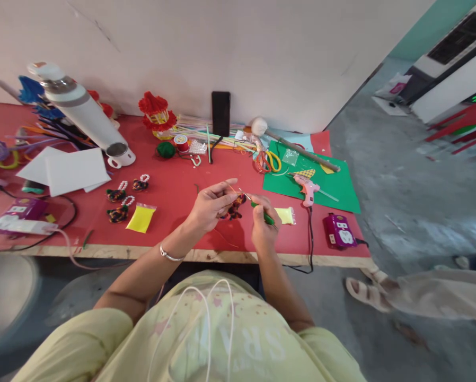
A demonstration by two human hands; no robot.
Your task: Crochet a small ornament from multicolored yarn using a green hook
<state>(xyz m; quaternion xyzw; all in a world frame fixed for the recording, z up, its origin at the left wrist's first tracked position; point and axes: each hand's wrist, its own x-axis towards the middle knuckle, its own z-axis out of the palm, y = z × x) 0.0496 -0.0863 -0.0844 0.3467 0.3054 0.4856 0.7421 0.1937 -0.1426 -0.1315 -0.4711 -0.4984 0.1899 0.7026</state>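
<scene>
My left hand [211, 206] pinches a dark multicoloured crocheted piece [234, 209] and a thin orange strand of yarn above the red table. My right hand [265, 218] is closed round a crochet hook with a green handle [268, 218]; the hook's metal tip meets the top of the piece. Three similar small crocheted pieces with loops of white beads lie to the left, one of them [117, 213] beside a yellow packet [141, 218]. Another yellow packet [286, 215] is just right of my right hand.
On the red table [174, 185], a white bottle [81, 109] leans over a mug [121, 155]. A phone [221, 114] rests against the wall. A pink glue gun [307, 189] sits on green sheets [341, 185]; a purple power box [339, 231] is at right. A person's foot [367, 294] shows on the floor.
</scene>
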